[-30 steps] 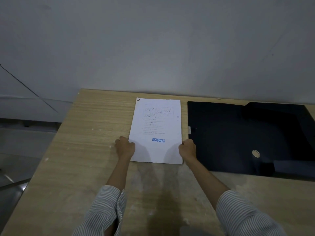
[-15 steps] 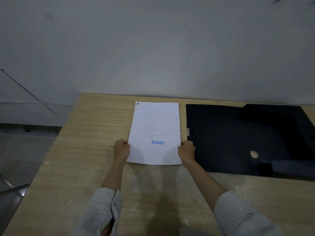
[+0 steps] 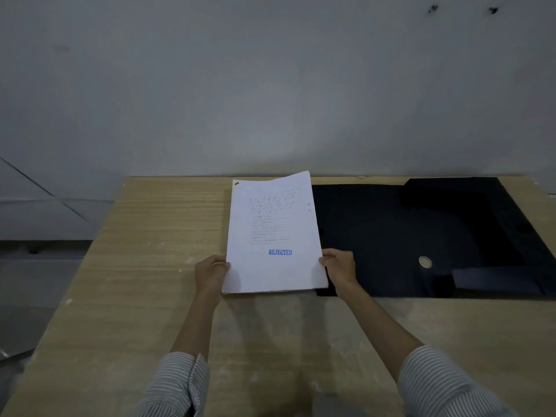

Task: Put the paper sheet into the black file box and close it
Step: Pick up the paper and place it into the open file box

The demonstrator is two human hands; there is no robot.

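A white paper sheet (image 3: 272, 233) with printed text and a blue "REJECTED" stamp is held just above the table, its far right corner raised and overlapping the file box's left edge. My left hand (image 3: 210, 273) grips the sheet's lower left edge. My right hand (image 3: 338, 270) grips its lower right edge. The black file box (image 3: 421, 236) lies opened flat on the table to the right of the sheet, with a round metal ring hole (image 3: 424, 262) near its front.
The wooden table (image 3: 156, 266) stands against a grey wall. Its left edge drops to a grey floor. Striped sleeves cover both forearms at the bottom of the view.
Both hands have lifted the sheet off the table and shifted it slightly right; its far right corner now rises and overlaps the file box's edge.
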